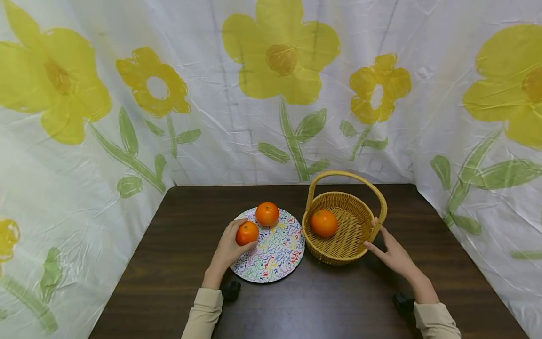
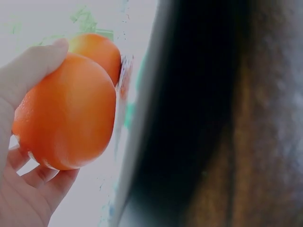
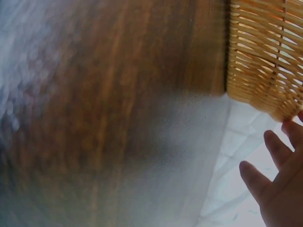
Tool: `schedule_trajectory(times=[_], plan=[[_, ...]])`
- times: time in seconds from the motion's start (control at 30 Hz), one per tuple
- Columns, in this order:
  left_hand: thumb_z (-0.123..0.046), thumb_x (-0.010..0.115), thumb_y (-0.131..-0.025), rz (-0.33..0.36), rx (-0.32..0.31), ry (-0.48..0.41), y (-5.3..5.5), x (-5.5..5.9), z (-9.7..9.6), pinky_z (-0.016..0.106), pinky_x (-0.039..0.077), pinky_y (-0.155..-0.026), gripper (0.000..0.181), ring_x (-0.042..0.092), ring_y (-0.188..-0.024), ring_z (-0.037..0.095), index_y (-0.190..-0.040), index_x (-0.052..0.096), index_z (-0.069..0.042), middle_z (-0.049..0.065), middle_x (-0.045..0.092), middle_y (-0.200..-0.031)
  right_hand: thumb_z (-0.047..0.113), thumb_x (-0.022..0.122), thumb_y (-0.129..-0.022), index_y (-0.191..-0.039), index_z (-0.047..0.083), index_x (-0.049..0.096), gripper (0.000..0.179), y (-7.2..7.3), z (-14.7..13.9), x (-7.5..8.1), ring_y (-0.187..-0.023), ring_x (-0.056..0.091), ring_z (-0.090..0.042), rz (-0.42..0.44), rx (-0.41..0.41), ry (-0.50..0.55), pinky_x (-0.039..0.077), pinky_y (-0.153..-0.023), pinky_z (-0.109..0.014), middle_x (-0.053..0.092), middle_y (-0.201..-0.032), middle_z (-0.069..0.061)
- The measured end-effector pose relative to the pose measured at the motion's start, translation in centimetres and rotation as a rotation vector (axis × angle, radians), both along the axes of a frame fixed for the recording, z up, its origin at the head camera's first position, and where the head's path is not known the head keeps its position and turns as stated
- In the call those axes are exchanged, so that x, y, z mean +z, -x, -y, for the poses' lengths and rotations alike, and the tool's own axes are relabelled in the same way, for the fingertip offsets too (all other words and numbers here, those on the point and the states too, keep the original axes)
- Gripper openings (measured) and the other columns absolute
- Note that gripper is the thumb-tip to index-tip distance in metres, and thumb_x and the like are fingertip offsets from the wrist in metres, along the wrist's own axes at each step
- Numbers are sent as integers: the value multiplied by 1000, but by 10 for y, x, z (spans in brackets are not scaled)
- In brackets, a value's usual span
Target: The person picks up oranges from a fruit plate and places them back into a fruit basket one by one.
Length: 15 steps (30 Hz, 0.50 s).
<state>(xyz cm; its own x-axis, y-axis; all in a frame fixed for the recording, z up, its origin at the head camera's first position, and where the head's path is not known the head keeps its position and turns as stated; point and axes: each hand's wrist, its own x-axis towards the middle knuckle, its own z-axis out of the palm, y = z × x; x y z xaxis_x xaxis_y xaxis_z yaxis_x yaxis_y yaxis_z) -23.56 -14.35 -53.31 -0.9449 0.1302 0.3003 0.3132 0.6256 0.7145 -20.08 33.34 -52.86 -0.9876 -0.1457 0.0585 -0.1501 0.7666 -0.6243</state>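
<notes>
Over on the left, the left hand [image 1: 226, 249] wraps thumb and fingers round the near orange [image 1: 247, 233] above the patterned plate [image 1: 275, 266]; it should feel firm, light, slightly slick, best cupped at its widest. A second orange [image 1: 267, 214] sits just behind. Rightward, the wicker basket [image 1: 334, 256], probably light and stiff, cradles a third orange [image 1: 324, 223]. The right hand [image 1: 395, 256] touches its right side; pinching or merely steadying, I can't tell.
</notes>
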Motion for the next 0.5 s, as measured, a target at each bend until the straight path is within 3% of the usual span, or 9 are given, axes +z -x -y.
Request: schedule_trajectory(times=[0.5], plan=[[-30,81,-71,-83,-45,-5,-2,8,-7,49,48,-87,68,52,-107,26,-129,51,-10,7,51,-126,43,52,-93,-149,2,4,84,-1,-1,-1,-128,25,-54,18,-7,-11,28,-94,-68,16,-147,-33]])
